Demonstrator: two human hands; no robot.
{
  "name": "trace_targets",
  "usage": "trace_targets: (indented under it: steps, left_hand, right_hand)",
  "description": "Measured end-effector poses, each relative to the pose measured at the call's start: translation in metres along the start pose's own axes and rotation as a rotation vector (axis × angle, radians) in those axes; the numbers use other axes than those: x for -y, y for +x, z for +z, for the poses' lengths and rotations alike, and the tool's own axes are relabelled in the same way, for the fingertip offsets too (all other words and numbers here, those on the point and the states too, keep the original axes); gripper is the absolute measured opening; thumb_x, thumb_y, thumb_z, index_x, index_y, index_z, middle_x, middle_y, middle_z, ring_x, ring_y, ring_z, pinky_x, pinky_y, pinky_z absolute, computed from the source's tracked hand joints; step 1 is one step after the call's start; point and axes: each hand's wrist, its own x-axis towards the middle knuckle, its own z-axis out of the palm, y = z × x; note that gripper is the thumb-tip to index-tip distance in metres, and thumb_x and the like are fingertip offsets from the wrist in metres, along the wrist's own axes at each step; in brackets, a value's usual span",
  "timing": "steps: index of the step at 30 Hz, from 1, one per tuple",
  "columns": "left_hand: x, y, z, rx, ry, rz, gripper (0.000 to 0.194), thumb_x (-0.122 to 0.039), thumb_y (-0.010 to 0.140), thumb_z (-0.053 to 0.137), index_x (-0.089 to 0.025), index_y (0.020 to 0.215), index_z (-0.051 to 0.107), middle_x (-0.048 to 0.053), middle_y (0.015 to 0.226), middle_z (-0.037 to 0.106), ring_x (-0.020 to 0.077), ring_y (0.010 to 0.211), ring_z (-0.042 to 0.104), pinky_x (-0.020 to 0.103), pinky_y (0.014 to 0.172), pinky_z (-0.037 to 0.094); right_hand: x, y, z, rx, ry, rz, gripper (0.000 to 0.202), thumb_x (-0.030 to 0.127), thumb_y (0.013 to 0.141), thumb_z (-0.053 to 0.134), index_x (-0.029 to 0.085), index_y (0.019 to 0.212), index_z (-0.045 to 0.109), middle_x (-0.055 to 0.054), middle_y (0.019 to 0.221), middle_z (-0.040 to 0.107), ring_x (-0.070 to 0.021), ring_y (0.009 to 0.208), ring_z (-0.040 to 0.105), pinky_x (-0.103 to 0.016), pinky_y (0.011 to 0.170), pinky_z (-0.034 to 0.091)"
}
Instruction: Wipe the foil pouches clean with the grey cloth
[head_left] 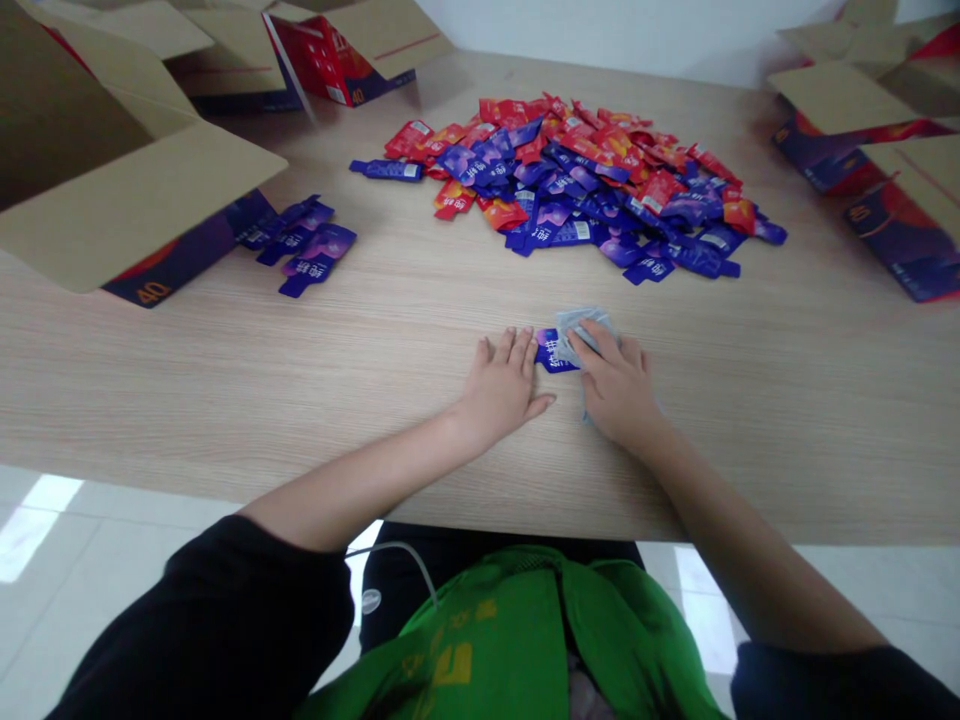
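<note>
A blue-purple packet (550, 352) lies flat on the wooden table (360, 380) between my hands. My left hand (507, 382) rests flat with its fingers spread, the fingertips at the packet's left edge. A grey cloth (585, 328) covers the packet's right part, and my right hand (615, 382) has its fingers closed on this cloth, pressing it down. Beyond my hands sits a wide pile of packets, blue-purple ones (555, 215) mostly nearer me and red-orange ones (600, 140) mostly behind.
Several blue packets (319, 258) lie beside an open carton (172, 262) on the left. Another open carton (337, 62) stands at the back left. Open cartons (907, 235) also stand at the right. A pale wall (600, 40) rises behind the table.
</note>
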Motion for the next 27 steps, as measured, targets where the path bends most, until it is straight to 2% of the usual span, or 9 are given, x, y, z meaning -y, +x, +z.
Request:
trace_targets:
  steps: [5,12,16,18,21,23,27]
  left_hand:
    - [0.001,0.001,0.003,-0.017,0.002,0.006,0.080,-0.058,0.107,0.038,-0.005,0.165,0.027,0.021,0.173,0.021,0.0387,0.161,0.020,0.061,0.124,0.029]
    - [0.002,0.001,0.002,-0.014,0.003,0.004,0.081,-0.058,0.107,0.037,-0.003,0.165,0.025,0.021,0.173,0.021,0.0388,0.160,0.021,0.060,0.124,0.030]
    - [0.002,0.000,0.002,-0.012,0.010,0.001,0.081,-0.058,0.106,0.038,-0.004,0.166,0.025,0.021,0.173,0.019,0.0385,0.160,0.021,0.060,0.124,0.030]
    - [0.002,0.000,0.001,-0.010,0.013,0.002,0.082,-0.058,0.106,0.037,-0.003,0.165,0.024,0.021,0.173,0.019,0.0388,0.160,0.021,0.061,0.124,0.030]
    - [0.001,-0.002,0.000,-0.003,0.020,0.012,0.080,-0.057,0.107,0.036,-0.001,0.163,0.030,0.022,0.173,0.020,0.0394,0.160,0.020,0.061,0.124,0.029]
    - [0.001,-0.002,-0.001,0.005,0.023,0.019,0.078,-0.057,0.107,0.035,-0.001,0.162,0.033,0.022,0.173,0.018,0.0397,0.161,0.020,0.061,0.125,0.029]
    - [0.001,-0.002,-0.002,0.016,0.011,0.010,0.081,-0.057,0.107,0.035,-0.001,0.165,0.024,0.022,0.173,0.015,0.0393,0.161,0.019,0.060,0.125,0.028]
  right_hand:
    - [-0.026,-0.009,-0.003,-0.021,-0.003,0.118,0.060,0.018,0.092,0.041,0.022,0.148,0.060,-0.011,0.157,0.052,-0.0368,0.114,0.052,-0.056,0.094,0.046]
    - [-0.049,-0.002,-0.009,0.050,-0.021,0.088,0.060,0.011,0.089,0.042,0.021,0.144,0.065,-0.014,0.152,0.055,-0.0357,0.119,0.055,-0.053,0.097,0.048]
    - [-0.038,0.008,-0.014,-0.066,0.075,0.052,0.058,0.010,0.091,0.040,0.019,0.141,0.067,-0.015,0.150,0.055,-0.0342,0.120,0.055,-0.053,0.099,0.048]
    - [-0.024,0.008,-0.014,-0.105,0.131,-0.026,0.057,0.010,0.092,0.040,0.019,0.141,0.067,-0.014,0.153,0.054,-0.0319,0.121,0.055,-0.051,0.102,0.046]
    - [-0.003,0.004,-0.012,-0.013,0.128,-0.199,0.055,0.012,0.092,0.044,0.023,0.139,0.069,-0.010,0.153,0.055,-0.0319,0.120,0.052,-0.051,0.102,0.044]
    - [0.004,-0.001,-0.010,0.065,0.090,-0.252,0.055,0.012,0.091,0.045,0.026,0.139,0.070,-0.008,0.152,0.057,-0.0326,0.119,0.050,-0.052,0.101,0.043]
    - [-0.007,-0.010,-0.010,0.051,0.066,-0.158,0.056,0.010,0.090,0.045,0.027,0.137,0.071,-0.007,0.152,0.057,-0.0323,0.119,0.051,-0.052,0.100,0.043]
